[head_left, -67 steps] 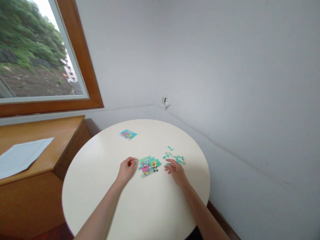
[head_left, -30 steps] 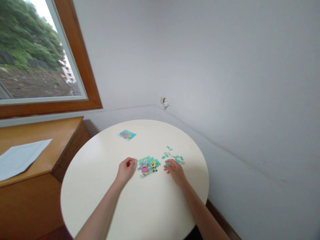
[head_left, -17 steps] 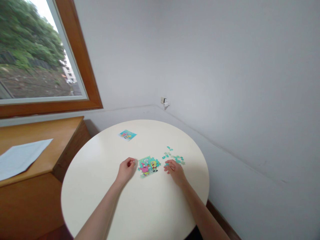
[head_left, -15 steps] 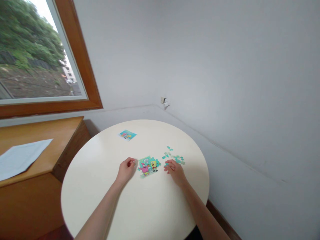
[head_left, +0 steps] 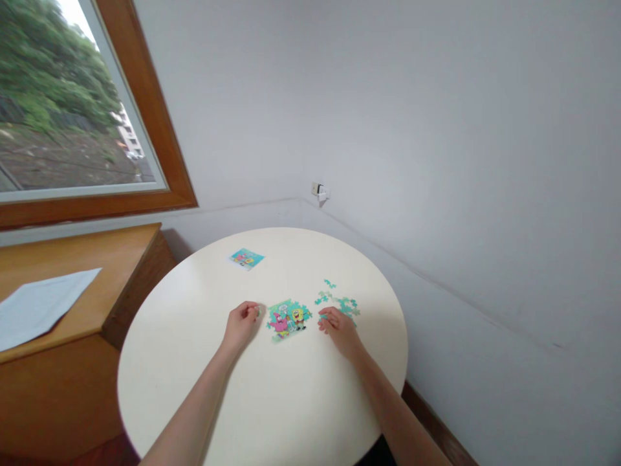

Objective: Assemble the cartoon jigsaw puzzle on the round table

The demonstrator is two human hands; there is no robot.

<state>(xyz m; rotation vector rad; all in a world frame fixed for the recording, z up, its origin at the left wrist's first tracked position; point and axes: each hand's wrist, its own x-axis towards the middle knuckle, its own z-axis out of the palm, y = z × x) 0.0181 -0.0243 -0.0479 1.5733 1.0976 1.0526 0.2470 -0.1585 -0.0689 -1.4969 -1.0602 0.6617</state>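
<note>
Pale wall fills the upper middle and whole right side of the frame. Below it, a round cream table spreads across the lower center. A wooden cabinet takes up the lower left corner, and above it, in the upper left, a wood-framed window shows trees and a bank of earth. White paper lies on the cabinet top at the left edge.

The two hands are near the center of the frame. The left hand is just left of a partly assembled jigsaw, its fingertips pinched together. The right hand is just right of the jigsaw, fingers loosely curled at the near edge of the loose pieces; whether it holds one cannot be told. The jigsaw lies flat between the hands, its cartoon figures pink and yellow on teal.

A similar picture card lies farther back, left of center. A white plug sits in a wall socket above the table. Smallest is the greenish piece between the left fingertips.
</note>
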